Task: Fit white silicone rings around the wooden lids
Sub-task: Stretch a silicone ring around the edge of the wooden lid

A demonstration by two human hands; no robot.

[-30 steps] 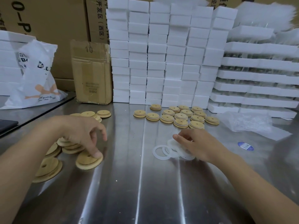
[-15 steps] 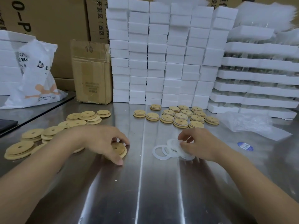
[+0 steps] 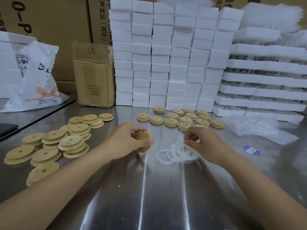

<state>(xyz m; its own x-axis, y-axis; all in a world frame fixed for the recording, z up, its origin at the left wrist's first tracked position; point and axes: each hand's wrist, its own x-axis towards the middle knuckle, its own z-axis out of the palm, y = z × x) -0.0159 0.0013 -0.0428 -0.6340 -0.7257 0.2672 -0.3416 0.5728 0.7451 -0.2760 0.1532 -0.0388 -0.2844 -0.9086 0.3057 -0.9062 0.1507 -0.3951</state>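
My left hand (image 3: 126,140) grips one round wooden lid (image 3: 144,141), lifted and tilted on edge above the steel table (image 3: 149,196). My right hand (image 3: 204,141) pinches a white silicone ring at the top of a small pile of white rings (image 3: 176,154) lying flat on the table. The two hands are a short gap apart. A loose heap of bare wooden lids (image 3: 54,146) lies at the left. Behind the hands sits a group of several lids with white rings around them (image 3: 184,119).
Stacks of white foam boxes (image 3: 166,55) wall off the back. A cardboard carton (image 3: 94,75) and a white plastic bag (image 3: 36,80) stand at the back left. Crumpled clear plastic (image 3: 254,127) and a blue sticker (image 3: 251,150) lie at the right.
My left hand took a lid from the left heap, slid it to the middle and lifted it on edge. My right hand stayed on the ring pile and pinched a ring.
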